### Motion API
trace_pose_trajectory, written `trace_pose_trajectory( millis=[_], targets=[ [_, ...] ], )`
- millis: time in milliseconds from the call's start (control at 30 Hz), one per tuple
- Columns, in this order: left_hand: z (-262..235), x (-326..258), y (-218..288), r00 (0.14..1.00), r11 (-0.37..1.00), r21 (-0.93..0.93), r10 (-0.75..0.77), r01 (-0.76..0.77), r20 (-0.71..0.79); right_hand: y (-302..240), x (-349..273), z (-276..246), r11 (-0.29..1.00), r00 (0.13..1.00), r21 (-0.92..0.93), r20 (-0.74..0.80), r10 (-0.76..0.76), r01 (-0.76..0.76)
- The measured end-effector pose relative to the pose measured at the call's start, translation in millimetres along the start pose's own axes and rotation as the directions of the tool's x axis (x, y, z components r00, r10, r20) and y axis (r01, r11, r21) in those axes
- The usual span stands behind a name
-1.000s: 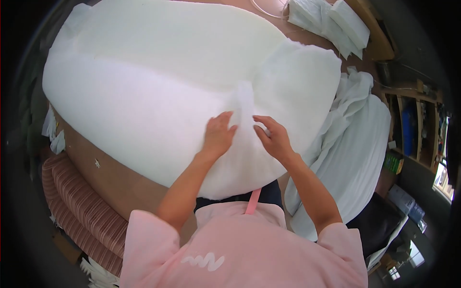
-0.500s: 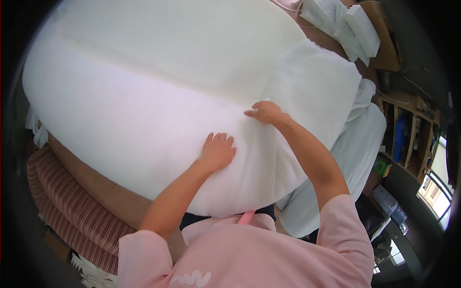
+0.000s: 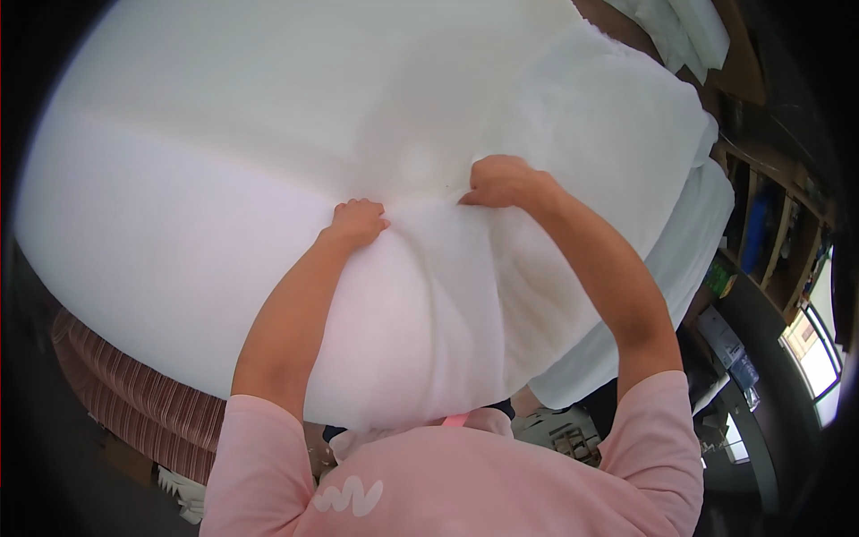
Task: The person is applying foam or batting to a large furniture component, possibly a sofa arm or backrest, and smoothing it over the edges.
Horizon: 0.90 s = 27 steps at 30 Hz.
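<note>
A big sheet of thick white wadding fills most of the view, spread over a work surface. A smaller white wadding piece lies on top near me and bulges toward my chest. My left hand is clenched on the far edge of this smaller piece, fingers curled into the fluff. My right hand pinches the same edge a little farther right and higher. Both forearms reach up from my pink sleeves.
A striped pink and brown cushion sits under the wadding at lower left. More white material hangs off the right side. Wooden shelves with small items stand at far right. Stacked white pieces lie at top right.
Both hands have moved farther across the wadding and gone from lying flat with spread fingers to gripping its edge. The view has closed in on the wadding.
</note>
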<state>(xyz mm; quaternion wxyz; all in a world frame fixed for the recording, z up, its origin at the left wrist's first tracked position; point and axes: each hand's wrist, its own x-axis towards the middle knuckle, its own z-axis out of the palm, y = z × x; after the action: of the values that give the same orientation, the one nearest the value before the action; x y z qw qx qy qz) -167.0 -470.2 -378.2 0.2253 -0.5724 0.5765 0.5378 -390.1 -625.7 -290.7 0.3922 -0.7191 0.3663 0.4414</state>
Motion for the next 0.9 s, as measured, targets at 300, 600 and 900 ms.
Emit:
trace_pose_trajectory(
  millis=[300,600,900],
  targets=[
    [16,42,37,0.862,0.933,0.353,0.228,-0.061,-0.453,156,-119,-41,0.752,0.711,-0.249,-0.590,0.383,-0.611],
    [-11,6,30,0.997,0.997,-0.001,-0.076,0.076,-0.032,-68,62,40,0.986,0.997,0.163,-0.062,0.052,-0.041],
    [-38,-17,-38,0.978,0.937,0.328,-0.171,0.122,0.124,-65,98,98,0.965,0.990,0.263,-0.142,0.015,0.023]
  ],
)
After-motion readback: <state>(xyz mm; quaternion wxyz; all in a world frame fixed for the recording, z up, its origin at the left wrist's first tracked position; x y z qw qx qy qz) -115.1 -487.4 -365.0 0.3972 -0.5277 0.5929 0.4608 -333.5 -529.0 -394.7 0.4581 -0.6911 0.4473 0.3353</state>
